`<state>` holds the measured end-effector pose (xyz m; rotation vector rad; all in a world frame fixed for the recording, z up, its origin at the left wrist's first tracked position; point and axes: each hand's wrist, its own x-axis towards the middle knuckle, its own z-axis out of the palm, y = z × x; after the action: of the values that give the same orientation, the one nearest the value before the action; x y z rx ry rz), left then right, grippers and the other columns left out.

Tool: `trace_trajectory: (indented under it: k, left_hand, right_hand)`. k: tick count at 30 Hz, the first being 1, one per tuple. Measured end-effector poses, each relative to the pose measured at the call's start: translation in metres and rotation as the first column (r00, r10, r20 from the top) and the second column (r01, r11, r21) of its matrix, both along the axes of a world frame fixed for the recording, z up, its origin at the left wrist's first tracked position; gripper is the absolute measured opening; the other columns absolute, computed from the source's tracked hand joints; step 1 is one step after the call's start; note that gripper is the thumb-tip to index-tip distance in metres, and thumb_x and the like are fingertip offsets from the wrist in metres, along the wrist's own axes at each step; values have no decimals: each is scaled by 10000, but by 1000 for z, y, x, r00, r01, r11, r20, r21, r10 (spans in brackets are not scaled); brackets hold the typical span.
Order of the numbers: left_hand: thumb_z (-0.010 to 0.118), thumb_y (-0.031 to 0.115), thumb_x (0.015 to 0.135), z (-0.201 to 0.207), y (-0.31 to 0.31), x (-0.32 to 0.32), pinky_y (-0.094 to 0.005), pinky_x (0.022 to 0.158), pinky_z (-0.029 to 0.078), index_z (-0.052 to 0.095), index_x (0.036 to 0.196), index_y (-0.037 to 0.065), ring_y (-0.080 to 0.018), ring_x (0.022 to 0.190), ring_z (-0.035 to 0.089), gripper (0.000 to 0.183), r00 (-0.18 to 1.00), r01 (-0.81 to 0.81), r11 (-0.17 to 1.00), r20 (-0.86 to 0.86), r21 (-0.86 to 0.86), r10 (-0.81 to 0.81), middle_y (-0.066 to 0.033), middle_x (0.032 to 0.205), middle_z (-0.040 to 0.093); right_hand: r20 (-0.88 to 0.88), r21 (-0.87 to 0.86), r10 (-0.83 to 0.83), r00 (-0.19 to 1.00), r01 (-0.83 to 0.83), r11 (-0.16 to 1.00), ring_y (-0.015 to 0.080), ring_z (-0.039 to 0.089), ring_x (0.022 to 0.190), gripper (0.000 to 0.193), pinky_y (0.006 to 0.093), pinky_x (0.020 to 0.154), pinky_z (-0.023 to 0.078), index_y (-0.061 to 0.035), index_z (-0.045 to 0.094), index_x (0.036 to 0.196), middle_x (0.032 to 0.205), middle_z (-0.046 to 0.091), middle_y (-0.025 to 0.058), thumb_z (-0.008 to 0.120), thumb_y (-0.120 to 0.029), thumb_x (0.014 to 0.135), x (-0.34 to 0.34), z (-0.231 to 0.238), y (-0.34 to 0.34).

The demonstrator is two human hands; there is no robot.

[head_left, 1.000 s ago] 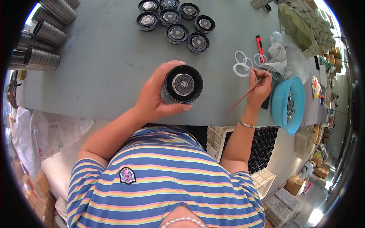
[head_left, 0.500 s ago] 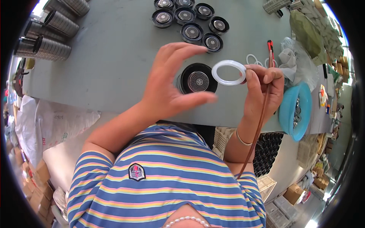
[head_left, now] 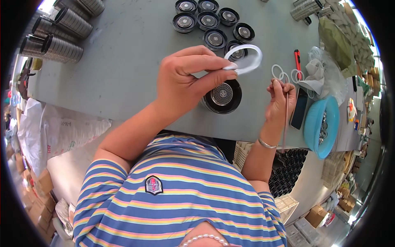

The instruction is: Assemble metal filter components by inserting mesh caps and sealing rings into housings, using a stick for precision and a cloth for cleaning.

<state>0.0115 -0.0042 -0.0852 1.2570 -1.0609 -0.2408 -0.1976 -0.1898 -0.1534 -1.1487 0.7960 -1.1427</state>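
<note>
My left hand [head_left: 185, 76] pinches a white ring [head_left: 259, 57] between thumb and fingertips. The ring is tilted above a black round piece with a perforated metal centre [head_left: 222, 95], which stands on the grey table [head_left: 127, 70] in front of me. Closed round a thin brown stick [head_left: 285, 129], my right hand [head_left: 279, 101] is further right. Its fingertips are at the near edge of some loose white rings [head_left: 277, 67]; whether they grip one of these I cannot tell.
Several black round pieces with silver centres [head_left: 214, 39] stand at the far middle. Stacked metal cylinders [head_left: 66, 48] are at far left. On the right are a red cutter [head_left: 297, 59], a dark phone [head_left: 299, 108], plastic bags [head_left: 329, 74] and a blue basin [head_left: 333, 127] holding metal parts.
The white ring has passed from my right hand to my left, which has closed on it. My right hand has moved down to the loose rings, still holding the stick.
</note>
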Motion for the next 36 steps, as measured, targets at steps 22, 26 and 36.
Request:
trace_trajectory:
  k: [22,26,36]
  left_hand:
    - [851,-19,759,18,18,11,-236,602,472,791,973,-15,-123,729,634,222,992,84,990,102,-111,-72,-87,849,719]
    - [831,-21,825,30,30,5,-191,624,490,771,1062,-31,-90,741,655,245,910,280,948,-357,152,-212,-87,884,743]
    - [806,52,869,29,34,0,-215,556,434,777,1041,28,-49,642,572,176,999,42,901,-38,433,-28,-11,756,677]
  right_hand:
    - [515,250,48,856,-204,947,114,630,783,61,267,682,537,-50,630,976,1054,721,128,691,-50,977,5,2,-5]
    - [-121,122,77,990,-62,991,120,639,683,195,254,632,532,-85,573,869,871,711,77,757,-85,934,-24,-33,-35]
    - [-134,-129,-40,990,23,991,111,609,719,218,225,574,457,-13,581,1205,1282,687,181,560,-158,1045,-16,15,-16]
